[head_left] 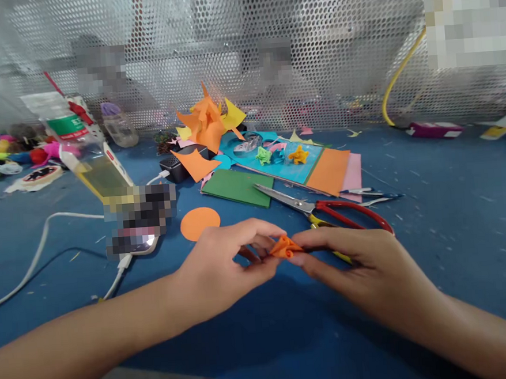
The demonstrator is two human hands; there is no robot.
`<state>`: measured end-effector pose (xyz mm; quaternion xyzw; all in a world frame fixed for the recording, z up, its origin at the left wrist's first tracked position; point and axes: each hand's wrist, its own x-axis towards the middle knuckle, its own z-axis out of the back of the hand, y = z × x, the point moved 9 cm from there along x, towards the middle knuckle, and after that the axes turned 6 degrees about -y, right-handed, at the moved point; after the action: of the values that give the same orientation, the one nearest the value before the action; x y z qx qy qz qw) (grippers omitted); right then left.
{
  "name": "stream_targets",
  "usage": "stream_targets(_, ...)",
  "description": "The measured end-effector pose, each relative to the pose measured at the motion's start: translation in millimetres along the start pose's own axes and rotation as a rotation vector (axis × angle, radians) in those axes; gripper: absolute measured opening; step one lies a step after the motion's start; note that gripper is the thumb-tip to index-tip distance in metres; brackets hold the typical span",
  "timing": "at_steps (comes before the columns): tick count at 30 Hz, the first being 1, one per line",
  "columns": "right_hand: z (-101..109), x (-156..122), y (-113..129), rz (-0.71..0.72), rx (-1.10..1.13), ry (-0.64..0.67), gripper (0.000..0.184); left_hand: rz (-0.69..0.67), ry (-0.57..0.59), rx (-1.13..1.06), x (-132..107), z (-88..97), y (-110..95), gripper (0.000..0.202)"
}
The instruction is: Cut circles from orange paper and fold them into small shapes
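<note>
A small folded orange paper piece is pinched between both hands just above the blue table. My left hand grips it from the left with fingers closed on it. My right hand holds its right side between thumb and fingers. Under my right hand lie red-handled scissors, blades pointing left. An orange paper circle lies flat just beyond my left hand.
Green, blue, orange and pink paper sheets lie behind the scissors, with small paper stars on them. An orange and yellow paper pinwheel stands at the back. A phone with a white cable lies left. Perforated metal screen closes the far edge.
</note>
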<state>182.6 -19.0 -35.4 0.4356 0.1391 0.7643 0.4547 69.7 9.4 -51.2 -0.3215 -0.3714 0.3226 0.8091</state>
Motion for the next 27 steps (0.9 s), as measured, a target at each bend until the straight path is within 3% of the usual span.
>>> stream_targets(9,7.7,-2.1,20.9,0.199,0.018,-0.03,0.012,-0.147,0.077,0.143,-1.7,-0.8,-18.9,0.024)
stream_targets(14,8.5,-3.2,21.0,0.264,-0.02,-0.019,0.013,-0.173,0.114,0.09,0.2,2.3,-21.4,0.019)
stream_targets(27,6.5,-2.6,14.6,0.18,0.055,-0.028,0.011,-0.047,0.143,-0.012,4.9,-2.8,-15.0,0.01)
